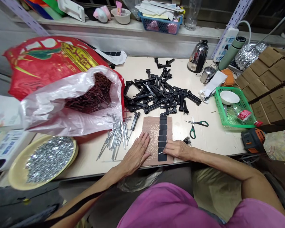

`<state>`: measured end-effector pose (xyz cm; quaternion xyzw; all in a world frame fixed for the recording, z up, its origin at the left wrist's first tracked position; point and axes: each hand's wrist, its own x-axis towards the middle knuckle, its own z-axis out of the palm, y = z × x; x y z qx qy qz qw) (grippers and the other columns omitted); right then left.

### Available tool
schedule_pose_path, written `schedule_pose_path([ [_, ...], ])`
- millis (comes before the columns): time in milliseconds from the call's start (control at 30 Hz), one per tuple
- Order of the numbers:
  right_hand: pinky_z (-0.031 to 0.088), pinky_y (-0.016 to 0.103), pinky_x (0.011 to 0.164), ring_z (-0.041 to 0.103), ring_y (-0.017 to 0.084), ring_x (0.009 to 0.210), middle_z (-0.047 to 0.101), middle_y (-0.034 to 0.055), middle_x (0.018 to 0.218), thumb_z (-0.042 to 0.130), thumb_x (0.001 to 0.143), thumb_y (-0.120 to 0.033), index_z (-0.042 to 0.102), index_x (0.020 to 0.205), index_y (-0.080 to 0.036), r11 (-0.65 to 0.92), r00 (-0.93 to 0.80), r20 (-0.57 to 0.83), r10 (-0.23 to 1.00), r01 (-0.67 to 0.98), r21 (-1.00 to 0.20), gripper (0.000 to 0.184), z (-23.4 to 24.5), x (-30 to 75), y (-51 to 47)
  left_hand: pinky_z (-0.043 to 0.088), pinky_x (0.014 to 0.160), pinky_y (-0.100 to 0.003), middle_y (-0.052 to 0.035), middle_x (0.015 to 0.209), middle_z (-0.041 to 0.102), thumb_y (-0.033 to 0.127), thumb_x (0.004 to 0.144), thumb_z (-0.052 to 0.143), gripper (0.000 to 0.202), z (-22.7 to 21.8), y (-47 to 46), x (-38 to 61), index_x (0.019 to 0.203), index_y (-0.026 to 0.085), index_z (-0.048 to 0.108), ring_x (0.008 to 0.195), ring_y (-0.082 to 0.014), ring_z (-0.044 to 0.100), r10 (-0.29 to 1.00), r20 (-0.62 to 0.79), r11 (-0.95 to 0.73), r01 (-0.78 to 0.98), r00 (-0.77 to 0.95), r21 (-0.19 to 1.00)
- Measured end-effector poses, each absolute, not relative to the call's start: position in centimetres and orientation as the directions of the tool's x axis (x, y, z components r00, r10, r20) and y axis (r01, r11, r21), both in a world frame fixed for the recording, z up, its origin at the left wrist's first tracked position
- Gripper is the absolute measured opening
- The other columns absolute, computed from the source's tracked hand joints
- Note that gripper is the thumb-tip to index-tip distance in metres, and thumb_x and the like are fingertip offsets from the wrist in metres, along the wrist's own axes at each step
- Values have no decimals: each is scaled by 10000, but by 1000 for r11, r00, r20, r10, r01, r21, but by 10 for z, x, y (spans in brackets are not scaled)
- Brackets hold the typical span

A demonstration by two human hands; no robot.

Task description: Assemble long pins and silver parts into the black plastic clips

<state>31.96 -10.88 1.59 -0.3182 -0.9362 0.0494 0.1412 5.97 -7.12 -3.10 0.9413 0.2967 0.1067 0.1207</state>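
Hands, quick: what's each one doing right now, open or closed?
Left hand: open, fingers resting on the brown board.
Right hand: fingers bent at the black strip; whether it holds anything can't be told.

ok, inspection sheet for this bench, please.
Surface: pale table; brown mat with pale specks.
Work things: column of black pads on the mat; loose metal rods left; heap of black parts beyond.
Clutter: red sack, yellow bowl of silvery pieces, open scissors, kettle, green basket.
Hands: left hand spread on the mat's left side; right hand at the column's near end, thin bright piece by it, grip unclear.
Cables: white cable by the power strip, far right.
Surroundings: stacked boxes right; shelf behind.
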Motion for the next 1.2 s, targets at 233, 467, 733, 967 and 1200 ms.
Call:
schedule_pose_path([
  [233, 282, 252, 525, 427, 104, 625, 493, -13, 650, 447, 945, -151, 582, 755, -167, 892, -809, 377, 451, 416, -176, 234, 39, 274, -171, 269, 1110, -520, -210, 1534, 234, 398, 965, 292, 622, -25, -71, 66, 1490, 137, 83, 1435, -286, 113, 596, 98, -778, 543, 797, 314],
  [467, 279, 274, 565, 449, 131, 668, 532, 9, 674, 428, 938, -112, 563, 757, -166, 922, -901, 193, 388, 382, -71, 232, -2, 233, -181, 287, 1099, -537, -157, 1429, 461, 316, 965, 306, 443, -2, -61, 39, 1377, 178, 392, 1396, -265, 299, 740, 281, -671, 644, 611, 367],
  [733, 273, 280, 562, 451, 123, 651, 591, 21, 741, 463, 931, -117, 611, 856, -140, 921, -838, 422, 346, 390, 20, 167, 12, 210, -156, 316, 1088, -503, -92, 1209, 637, 308, 925, 411, 312, 45, -63, -48, 1173, 224, 581, 1246, -257, 498, 829, 529, -415, 832, 180, 367],
  [967, 355, 300, 615, 509, 188, 805, 658, 84, 912, 412, 930, -73, 613, 1081, -171, 778, -778, 257, 573, 615, 127, 270, 37, 207, -51, 449, 886, -466, -140, 949, 699, 312, 864, 414, 323, 28, -42, -140, 911, 157, 693, 919, -292, 599, 933, 358, -119, 957, 18, 264],
  [1200, 390, 332, 755, 523, 214, 883, 647, 95, 861, 472, 866, -12, 648, 867, -145, 839, -859, -46, 510, 484, 249, 221, 30, 192, 9, 469, 767, -402, -147, 872, 678, 277, 831, 433, 302, 21, -25, -146, 859, 168, 714, 880, -296, 562, 986, 151, -97, 983, 74, 155],
])
